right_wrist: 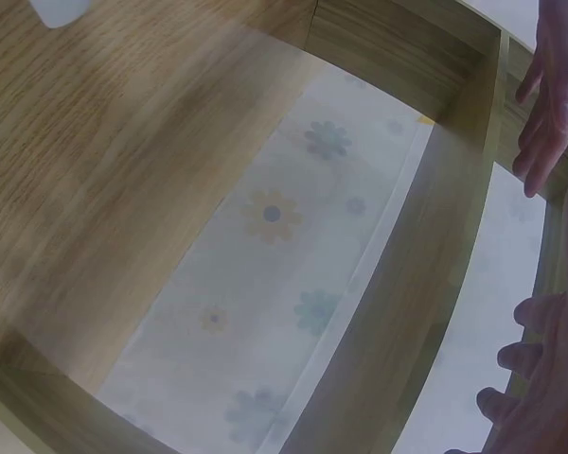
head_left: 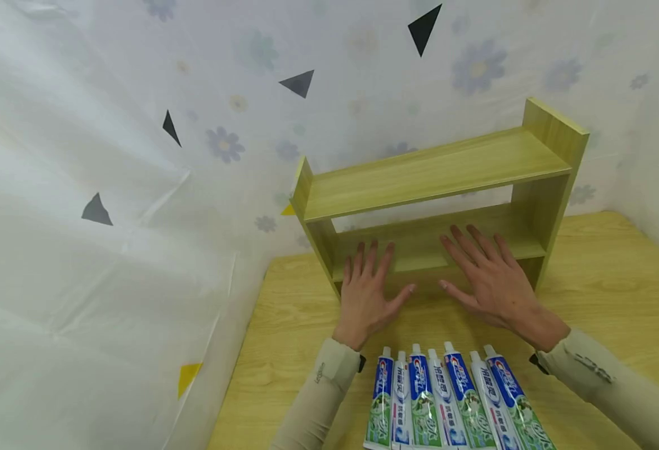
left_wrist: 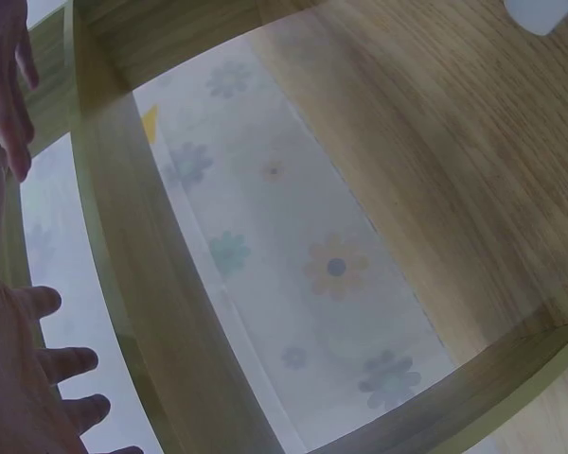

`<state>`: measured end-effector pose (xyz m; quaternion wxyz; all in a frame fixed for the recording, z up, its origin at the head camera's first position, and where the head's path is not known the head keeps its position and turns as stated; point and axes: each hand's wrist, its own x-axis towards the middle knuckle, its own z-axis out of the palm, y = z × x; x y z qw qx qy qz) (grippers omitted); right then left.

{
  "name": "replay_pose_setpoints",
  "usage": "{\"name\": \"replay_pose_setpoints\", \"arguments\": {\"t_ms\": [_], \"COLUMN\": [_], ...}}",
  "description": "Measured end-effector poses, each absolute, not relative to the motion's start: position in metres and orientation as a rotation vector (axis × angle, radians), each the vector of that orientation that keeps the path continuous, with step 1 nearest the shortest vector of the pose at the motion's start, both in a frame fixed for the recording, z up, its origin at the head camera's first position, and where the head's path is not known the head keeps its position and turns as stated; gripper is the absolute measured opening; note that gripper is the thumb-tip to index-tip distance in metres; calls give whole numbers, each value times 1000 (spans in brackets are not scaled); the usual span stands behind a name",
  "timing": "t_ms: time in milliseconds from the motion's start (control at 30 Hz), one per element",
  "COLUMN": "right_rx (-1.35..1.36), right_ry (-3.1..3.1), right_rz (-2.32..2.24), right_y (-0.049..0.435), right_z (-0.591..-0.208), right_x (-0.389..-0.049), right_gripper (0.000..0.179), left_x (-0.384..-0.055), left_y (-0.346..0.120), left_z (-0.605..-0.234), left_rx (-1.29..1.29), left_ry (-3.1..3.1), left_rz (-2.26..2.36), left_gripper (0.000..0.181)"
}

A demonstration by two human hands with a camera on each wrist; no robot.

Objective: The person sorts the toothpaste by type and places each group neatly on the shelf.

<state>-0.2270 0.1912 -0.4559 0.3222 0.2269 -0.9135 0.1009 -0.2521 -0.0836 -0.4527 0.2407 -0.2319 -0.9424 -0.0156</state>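
A two-tier wooden shelf (head_left: 436, 172) stands on the table in front of both hands. My left hand (head_left: 366, 294) is held before its lower board with the fingers spread and straight. Likewise spread, my right hand (head_left: 492, 281) is before the right half of that board. Neither hand holds anything, and whether the fingertips touch the wood I cannot tell. Several toothpaste tubes (head_left: 419, 390) lie side by side below the hands, blue-green ones alternating with white ones, caps toward the shelf. The left wrist view shows the shelf's lower board (left_wrist: 123, 218) close to the fingers.
The wooden table (head_left: 284, 325) runs under the shelf and tubes. Behind it hangs a pale flower-patterned wall sheet (head_left: 352, 87) with dark triangles. A plain whitish sheet (head_left: 82, 312) borders the table on the left.
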Motion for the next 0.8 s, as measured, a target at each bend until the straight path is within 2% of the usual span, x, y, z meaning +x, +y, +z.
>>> {"name": "replay_pose_setpoints", "arguments": {"t_ms": [233, 800], "right_rx": [598, 573], "right_ry": [-2418, -2422], "right_rz": [282, 347], "right_y": [190, 184], "right_z": [-457, -459], "right_x": [-224, -212], "right_gripper": [92, 103], "left_x": [-250, -244], "left_y": [-87, -93], "left_z": [-451, -452], "left_rx": [-639, -634], "left_ry": [-2579, -2585], "left_rz": [-47, -79], "left_gripper": [94, 91]}}
